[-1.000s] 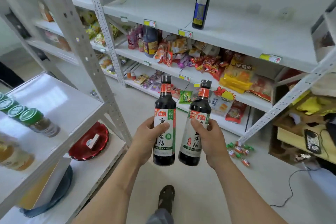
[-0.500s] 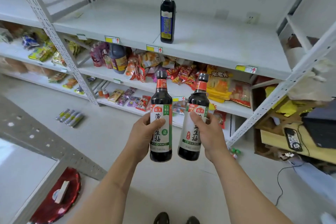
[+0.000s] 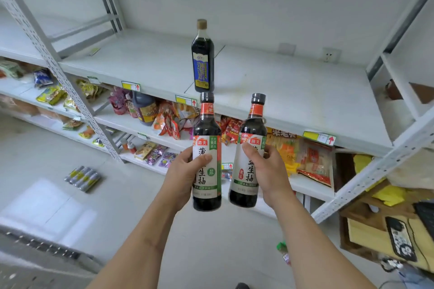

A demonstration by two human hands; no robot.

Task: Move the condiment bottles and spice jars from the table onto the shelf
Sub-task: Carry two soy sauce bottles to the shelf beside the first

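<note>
I hold two dark soy sauce bottles upright in front of me, side by side. My left hand (image 3: 182, 176) grips the left soy sauce bottle (image 3: 207, 129), which has a green-edged label and a black cap. My right hand (image 3: 270, 175) grips the right soy sauce bottle (image 3: 252, 129) around its white label. Both bottles hang in the air in front of the white shelf (image 3: 293, 91). On that shelf stands a tall dark bottle with a blue label (image 3: 202, 58), just behind the left bottle's cap.
Snack packets (image 3: 305, 155) and a dark jug (image 3: 144, 108) fill the lower shelves. Perforated metal uprights (image 3: 58, 70) stand at the left and right. A foil pack (image 3: 82, 178) and a small green-capped item (image 3: 283, 251) lie on the floor. Cardboard boxes (image 3: 375, 234) sit at the right.
I have moved closer to the shelf and turned to face it. Both bottles have risen towards the shelf's edge. The table with the jars has left the view.
</note>
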